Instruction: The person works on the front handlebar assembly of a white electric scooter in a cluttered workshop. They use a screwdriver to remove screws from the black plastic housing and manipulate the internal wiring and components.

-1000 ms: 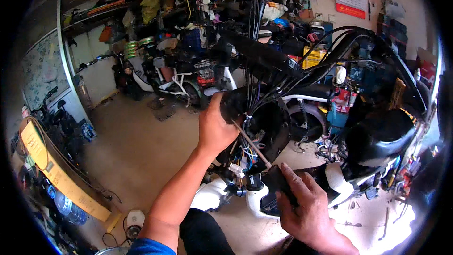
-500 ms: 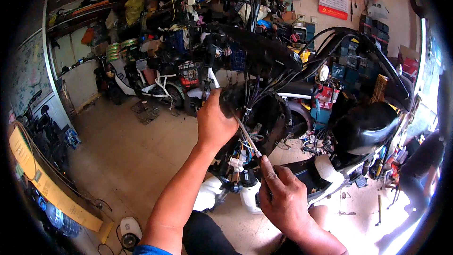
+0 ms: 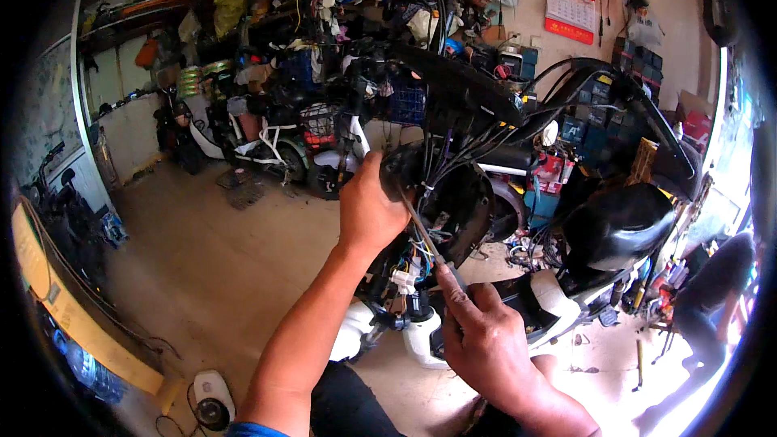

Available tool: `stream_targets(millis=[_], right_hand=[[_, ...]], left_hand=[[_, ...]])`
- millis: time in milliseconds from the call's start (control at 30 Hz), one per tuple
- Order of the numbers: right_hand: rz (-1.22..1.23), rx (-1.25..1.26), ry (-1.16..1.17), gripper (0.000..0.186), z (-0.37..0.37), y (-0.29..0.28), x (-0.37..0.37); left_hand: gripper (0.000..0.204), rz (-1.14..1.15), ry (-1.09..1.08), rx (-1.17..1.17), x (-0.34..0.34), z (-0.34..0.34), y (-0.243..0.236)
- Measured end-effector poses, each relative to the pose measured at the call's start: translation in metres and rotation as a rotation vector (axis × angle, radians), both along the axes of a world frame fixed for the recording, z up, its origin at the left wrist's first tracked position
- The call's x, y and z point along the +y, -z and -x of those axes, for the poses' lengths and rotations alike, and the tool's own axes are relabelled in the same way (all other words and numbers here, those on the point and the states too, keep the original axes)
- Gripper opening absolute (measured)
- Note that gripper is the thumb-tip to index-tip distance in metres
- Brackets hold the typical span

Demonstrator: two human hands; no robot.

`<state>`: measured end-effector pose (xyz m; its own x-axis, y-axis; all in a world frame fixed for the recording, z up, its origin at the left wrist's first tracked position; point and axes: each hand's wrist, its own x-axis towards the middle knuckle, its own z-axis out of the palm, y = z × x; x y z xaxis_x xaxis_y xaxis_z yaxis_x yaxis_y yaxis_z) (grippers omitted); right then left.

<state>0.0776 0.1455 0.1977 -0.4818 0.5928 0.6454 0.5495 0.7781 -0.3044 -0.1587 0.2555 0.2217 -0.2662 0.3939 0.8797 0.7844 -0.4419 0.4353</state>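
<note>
My right hand (image 3: 495, 341) is closed around a screwdriver (image 3: 426, 234), its forefinger laid along the handle. The long metal shaft slants up and left, its tip beside the fingers of my left hand (image 3: 368, 209). That hand grips the left edge of a round black plastic housing (image 3: 477, 231) at the front of a partly stripped electric scooter; its fingertips are hidden behind the edge. A bundle of black cables (image 3: 453, 154) runs from the housing toward the handlebar. Below hang thin coloured wires and a white connector (image 3: 403, 279).
A black seat (image 3: 619, 226) and white body panel (image 3: 554, 295) lie to the right. Other scooters (image 3: 271, 142) and crowded shelves stand behind. A yellow board (image 3: 73, 311) is at the left, a white lamp-like object (image 3: 212, 398) on the floor. Another person's leg (image 3: 716, 287) shows far right.
The view has shifted slightly. The screwdriver and my right hand have moved a little up and left; my left hand keeps its grip on the housing.
</note>
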Motion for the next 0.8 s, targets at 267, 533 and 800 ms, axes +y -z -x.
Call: stream_targets(millis=[267,533,800], right_hand=[[0.028,-0.191,0.135,0.066,0.002,-0.035,-0.019],[-0.013,-0.426,0.085,0.045,0.008,-0.102,-0.027],[-0.087,-0.530,0.037,0.045,0.015,-0.129,-0.021]], left_hand=[[0.047,0.016,-0.013,0.019,0.002,-0.004,-0.003],[0.054,-0.049,-0.045,0.026,-0.008,0.003,-0.004],[0.047,-0.030,-0.051,0.008,-0.009,-0.004,-0.004]])
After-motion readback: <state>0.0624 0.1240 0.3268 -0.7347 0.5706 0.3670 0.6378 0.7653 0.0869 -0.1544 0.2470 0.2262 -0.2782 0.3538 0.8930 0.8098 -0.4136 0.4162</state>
